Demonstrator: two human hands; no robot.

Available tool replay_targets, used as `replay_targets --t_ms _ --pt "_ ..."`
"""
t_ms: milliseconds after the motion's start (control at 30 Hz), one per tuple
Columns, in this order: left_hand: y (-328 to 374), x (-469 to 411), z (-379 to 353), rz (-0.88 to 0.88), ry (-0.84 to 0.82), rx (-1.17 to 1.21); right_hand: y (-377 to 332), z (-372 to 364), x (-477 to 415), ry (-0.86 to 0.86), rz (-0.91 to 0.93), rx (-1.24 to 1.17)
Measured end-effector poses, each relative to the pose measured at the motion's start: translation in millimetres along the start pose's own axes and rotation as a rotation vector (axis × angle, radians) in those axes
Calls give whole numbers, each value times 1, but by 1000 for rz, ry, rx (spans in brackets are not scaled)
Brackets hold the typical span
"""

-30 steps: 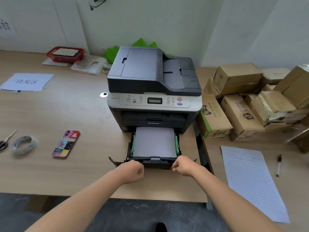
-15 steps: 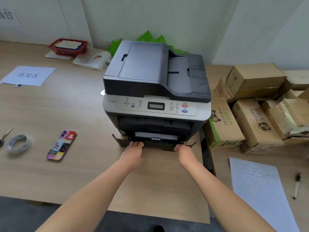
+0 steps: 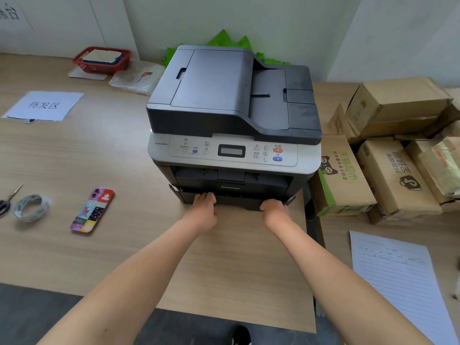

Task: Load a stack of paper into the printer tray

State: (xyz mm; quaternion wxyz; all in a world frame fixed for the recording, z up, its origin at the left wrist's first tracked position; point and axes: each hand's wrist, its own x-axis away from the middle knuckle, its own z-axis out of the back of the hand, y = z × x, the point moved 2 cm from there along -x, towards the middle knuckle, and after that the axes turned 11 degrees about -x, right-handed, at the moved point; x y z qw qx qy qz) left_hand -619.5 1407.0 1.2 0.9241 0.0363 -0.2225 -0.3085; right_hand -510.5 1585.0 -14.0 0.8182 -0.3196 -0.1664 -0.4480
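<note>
The grey and black printer stands on the wooden table. Its black paper tray sits pushed into the base, with only the front panel showing. The paper stack is hidden inside it. My left hand presses on the left part of the tray front, fingers curled onto its upper lip. My right hand presses on the right part in the same way.
A phone, a tape roll and scissors lie to the left. A printed sheet lies to the right, behind it cardboard boxes. A red basket and a labelled sheet sit at the back left.
The tray, pulled out with white paper showing a second ago, has slid fully into the printer under both hands. The camera has moved closer to the printer.
</note>
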Motion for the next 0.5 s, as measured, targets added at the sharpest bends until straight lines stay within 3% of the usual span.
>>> replay_targets --t_ms 167,333,500 --pt "6 -4 11 40 -76 -1 -10 13 2 42 12 -52" --pt "5 17 20 -16 -106 -79 -7 14 26 -47 94 -101" --pt "25 41 60 -109 68 -97 -24 54 71 -26 265 -253"
